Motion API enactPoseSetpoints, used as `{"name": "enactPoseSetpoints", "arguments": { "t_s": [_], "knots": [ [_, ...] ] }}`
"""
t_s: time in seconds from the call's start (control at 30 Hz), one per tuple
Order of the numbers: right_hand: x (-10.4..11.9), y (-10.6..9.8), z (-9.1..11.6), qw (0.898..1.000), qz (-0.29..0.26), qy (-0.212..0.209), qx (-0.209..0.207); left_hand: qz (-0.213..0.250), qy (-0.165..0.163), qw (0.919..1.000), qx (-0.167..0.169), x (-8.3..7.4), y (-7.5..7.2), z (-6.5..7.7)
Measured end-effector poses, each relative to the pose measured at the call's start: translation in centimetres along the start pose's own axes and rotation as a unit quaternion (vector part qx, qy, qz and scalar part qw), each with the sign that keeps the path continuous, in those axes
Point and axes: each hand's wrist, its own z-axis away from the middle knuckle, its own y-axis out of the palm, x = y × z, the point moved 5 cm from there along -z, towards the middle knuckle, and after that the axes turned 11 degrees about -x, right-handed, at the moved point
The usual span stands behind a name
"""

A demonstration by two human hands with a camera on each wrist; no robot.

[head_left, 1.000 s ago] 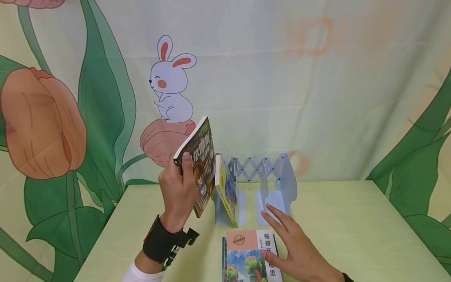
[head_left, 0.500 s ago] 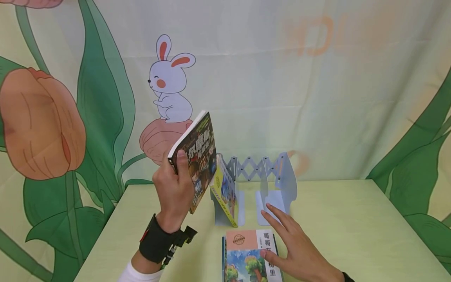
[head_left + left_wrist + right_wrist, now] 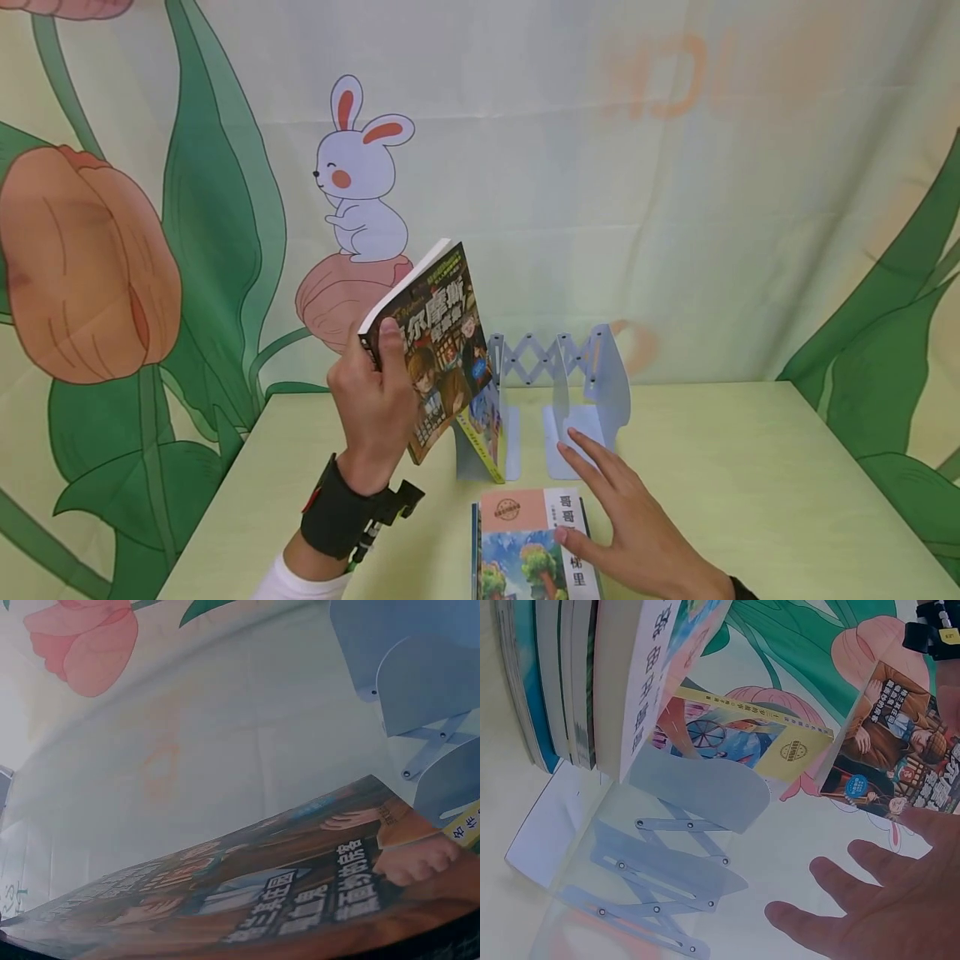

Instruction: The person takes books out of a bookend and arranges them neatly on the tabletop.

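My left hand [image 3: 375, 408] grips a dark-covered paperback book [image 3: 442, 358] by its near left edge, thumb across the front cover. The book is held tilted in the air. Behind it, a yellow-edged book [image 3: 791, 750] leans in the left section of a pale blue folding bookend [image 3: 613, 387]; the held book partly hides it in the head view. My right hand [image 3: 637, 525] is spread, fingers extended, over the right side of a stack of books [image 3: 517, 550]. The top book has a pink and blue cover. Whether that hand touches the stack I cannot tell.
The bookend's dividers [image 3: 561, 387] stand upright, joined by a crisscross lattice [image 3: 530, 360] at the back. A yellow-green table [image 3: 735, 467] lies beneath. Behind it hangs a curtain [image 3: 525, 183] printed with a rabbit and tulips.
The held book has turned so that more of its front cover faces the head camera, and it now covers more of the leaning book. My right hand has stayed nearly still.
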Motion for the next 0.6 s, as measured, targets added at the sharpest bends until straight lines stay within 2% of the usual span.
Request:
{"name": "enactPoseSetpoints", "arguments": {
  "t_s": [0.33,0.6],
  "knots": [
    [0.3,-0.5,-0.5,1.0,-0.02,-0.003,-0.013,0.009,-0.005,0.9999,0.013,-0.6,0.1,0.5],
    [0.5,-0.8,-0.8,0.999,-0.023,-0.006,-0.027,0.035,-0.02,0.9987,0.03,-1.4,0.2,1.1]
  ]
}}
